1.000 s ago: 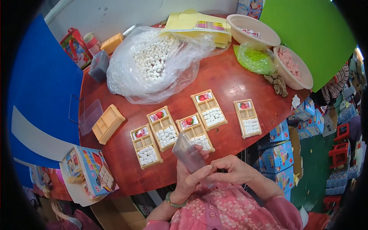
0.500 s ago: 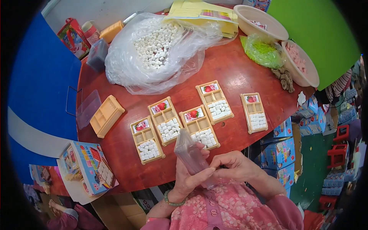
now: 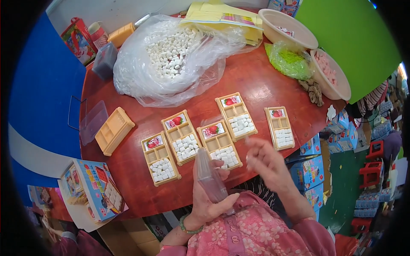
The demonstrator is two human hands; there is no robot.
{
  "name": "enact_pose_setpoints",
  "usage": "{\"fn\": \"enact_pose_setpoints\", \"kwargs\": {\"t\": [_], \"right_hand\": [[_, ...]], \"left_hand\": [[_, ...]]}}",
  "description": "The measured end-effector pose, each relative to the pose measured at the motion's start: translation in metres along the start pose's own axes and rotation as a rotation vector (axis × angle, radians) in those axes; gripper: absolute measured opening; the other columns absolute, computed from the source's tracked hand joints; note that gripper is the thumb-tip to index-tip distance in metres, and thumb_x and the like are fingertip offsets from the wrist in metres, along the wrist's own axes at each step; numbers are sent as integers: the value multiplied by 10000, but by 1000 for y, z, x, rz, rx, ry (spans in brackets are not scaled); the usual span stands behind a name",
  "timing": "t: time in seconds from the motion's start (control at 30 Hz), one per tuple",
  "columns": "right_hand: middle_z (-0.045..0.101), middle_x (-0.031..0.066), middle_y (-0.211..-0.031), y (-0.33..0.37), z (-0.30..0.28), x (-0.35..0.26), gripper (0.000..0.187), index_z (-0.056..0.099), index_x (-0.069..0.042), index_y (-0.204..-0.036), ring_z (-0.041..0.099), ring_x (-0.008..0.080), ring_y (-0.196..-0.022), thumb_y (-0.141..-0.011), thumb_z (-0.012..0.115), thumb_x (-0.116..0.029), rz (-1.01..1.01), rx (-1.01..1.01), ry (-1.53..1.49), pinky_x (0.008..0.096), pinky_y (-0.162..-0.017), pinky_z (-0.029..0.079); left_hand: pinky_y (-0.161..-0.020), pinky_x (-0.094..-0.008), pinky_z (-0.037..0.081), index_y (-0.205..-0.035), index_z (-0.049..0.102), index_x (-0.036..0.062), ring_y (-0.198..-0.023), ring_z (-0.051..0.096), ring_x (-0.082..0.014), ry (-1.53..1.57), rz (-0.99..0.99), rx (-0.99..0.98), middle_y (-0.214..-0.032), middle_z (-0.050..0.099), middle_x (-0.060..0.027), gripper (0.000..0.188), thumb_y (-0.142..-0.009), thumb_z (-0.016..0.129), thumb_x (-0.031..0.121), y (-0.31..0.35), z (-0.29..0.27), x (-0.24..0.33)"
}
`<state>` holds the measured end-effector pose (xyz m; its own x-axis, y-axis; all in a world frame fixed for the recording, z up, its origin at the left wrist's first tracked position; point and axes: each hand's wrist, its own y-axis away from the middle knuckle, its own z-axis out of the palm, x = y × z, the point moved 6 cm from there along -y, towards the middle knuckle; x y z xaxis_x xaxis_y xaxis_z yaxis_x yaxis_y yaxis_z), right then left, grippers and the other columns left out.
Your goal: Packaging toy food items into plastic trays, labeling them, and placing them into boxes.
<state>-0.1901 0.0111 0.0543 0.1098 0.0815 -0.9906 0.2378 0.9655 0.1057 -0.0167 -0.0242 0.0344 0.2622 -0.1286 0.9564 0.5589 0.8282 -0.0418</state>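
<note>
My left hand (image 3: 204, 205) is closed around a stack of clear plastic lids (image 3: 210, 177), held tilted in front of my chest. My right hand (image 3: 267, 164) is raised off to the right, its fingertips drawn together and smeared by motion; a faint see-through edge shows by them, too blurred to name. Just beyond my hands lie cream compartment trays with strawberry-picture packets and white cubes: a left tray (image 3: 159, 158), a tray beside it (image 3: 181, 137), a nearer tray (image 3: 219, 145), a farther tray (image 3: 236, 116) and a tray (image 3: 279, 128) apart at the right.
A clear bag (image 3: 132, 81) of white cubes lies at the back. Yellow sheets (image 3: 205, 13), a green bag (image 3: 290, 59) and two bowls, a far bowl (image 3: 273, 21) and a pink-filled bowl (image 3: 341, 87), are behind. At left are a cream tray (image 3: 114, 130) and a blue box (image 3: 100, 187).
My right hand has left the stack and moved up and to the right, toward the trays. My left hand keeps hold of the stack, now more upright.
</note>
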Motion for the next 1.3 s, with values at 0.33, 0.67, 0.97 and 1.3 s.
{"fn": "enact_pose_setpoints", "kwargs": {"t": [0.33,0.67,0.97,1.3], "right_hand": [[605,21,-985,-76,-46,25,380,468,62,-1308,561,66,-855,-960,569,-53,-47,210,116,207,-722,460],[599,21,-964,-86,-60,36,359,500,43,-1284,565,67,-838,-953,594,-60,41,271,323,206,-707,473],[584,34,-959,-90,-65,32,306,535,57,-1242,574,91,-873,-950,573,-24,-151,373,600,215,-744,475],[592,177,-1025,-83,-51,14,269,568,56,-1174,616,302,-946,-907,544,32,-211,411,1172,345,-825,503]], "left_hand": [[-946,-346,469,-1369,422,23,-1124,552,-188,79,-64,88,-1327,469,-91,796,-664,775,138,3,-25,-4],[-969,-339,440,-1393,335,17,-1106,526,-165,120,-95,16,-1319,453,-97,882,-665,830,73,6,-36,-13],[-970,-346,447,-1452,277,13,-1127,529,-170,176,-118,1,-1328,448,-102,972,-657,835,58,8,-39,-17],[-1000,-344,422,-1408,340,19,-1148,516,-172,229,-152,-19,-1322,444,-90,899,-662,839,60,6,-37,-20]]}}
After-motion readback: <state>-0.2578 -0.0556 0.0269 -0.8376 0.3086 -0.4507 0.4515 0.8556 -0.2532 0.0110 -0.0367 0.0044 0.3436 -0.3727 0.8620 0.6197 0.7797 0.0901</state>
